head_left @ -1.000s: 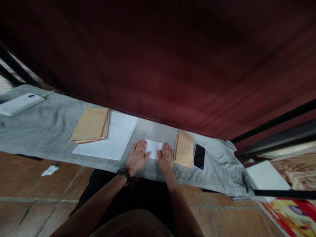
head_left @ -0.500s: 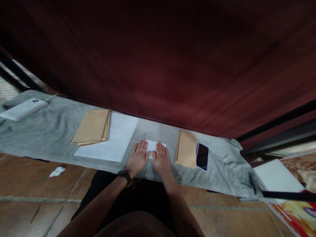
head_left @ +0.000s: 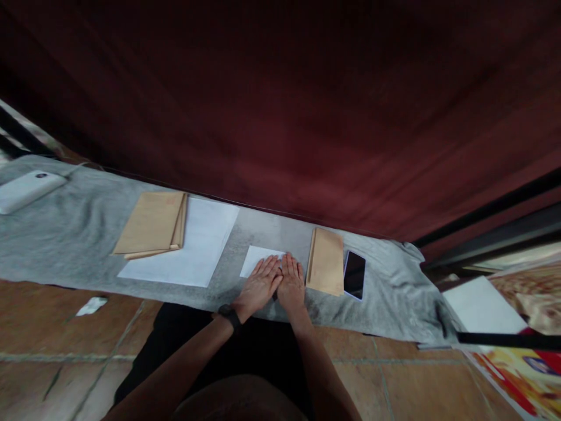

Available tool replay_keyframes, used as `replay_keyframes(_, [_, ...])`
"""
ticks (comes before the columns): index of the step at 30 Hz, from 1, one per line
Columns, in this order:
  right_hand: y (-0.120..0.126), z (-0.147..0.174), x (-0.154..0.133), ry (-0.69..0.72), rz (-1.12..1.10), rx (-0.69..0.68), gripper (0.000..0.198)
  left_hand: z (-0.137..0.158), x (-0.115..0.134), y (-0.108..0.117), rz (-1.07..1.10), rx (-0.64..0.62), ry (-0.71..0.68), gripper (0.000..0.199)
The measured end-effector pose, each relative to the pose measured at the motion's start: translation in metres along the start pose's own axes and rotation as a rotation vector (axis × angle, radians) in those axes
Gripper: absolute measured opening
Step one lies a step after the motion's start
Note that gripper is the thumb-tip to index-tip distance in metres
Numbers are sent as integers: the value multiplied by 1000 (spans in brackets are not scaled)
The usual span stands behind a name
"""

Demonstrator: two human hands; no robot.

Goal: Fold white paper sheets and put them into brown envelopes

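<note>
A small piece of white paper (head_left: 254,258), probably folded, lies on the grey cloth in front of me, partly hidden by my hands. My left hand (head_left: 259,286) rests flat on its middle and right part, fingers stretched out, with a dark band on the wrist. Right beside it, my right hand (head_left: 291,283) lies flat over the paper's right end, fingers straight. The two thumbs meet or nearly meet. To the left, a stack of brown envelopes (head_left: 151,221) sits on large white sheets (head_left: 205,237). On the right lies a smaller pile of brown envelopes (head_left: 326,262).
A dark-screened phone (head_left: 355,275) lies beside the right envelopes. At the far left of the grey cloth (head_left: 65,245) is a white device (head_left: 28,188) with a cable. A dark red curtain (head_left: 280,128) hangs behind. White scrap (head_left: 92,306) lies on the tiled floor (head_left: 35,327).
My left hand has slid right across the small paper towards my right hand, uncovering the paper's left part. The view has shifted slightly.
</note>
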State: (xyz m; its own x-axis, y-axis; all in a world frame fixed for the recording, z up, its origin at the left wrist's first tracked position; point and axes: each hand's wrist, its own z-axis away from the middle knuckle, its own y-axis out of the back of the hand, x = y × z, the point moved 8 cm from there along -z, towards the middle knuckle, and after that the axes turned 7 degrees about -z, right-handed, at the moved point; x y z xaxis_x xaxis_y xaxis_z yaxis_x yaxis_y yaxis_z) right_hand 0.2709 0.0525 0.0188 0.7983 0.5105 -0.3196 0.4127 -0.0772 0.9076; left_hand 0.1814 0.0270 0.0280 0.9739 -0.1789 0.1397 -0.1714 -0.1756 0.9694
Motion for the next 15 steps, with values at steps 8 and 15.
replay_keyframes(8, [1,0,0,-8,-9,28,53,-12,-11,-6,-23,4,69,63])
replay_keyframes(15, [3,-2,0,-55,-18,58,52,-8,-33,-4,-59,14,136,63])
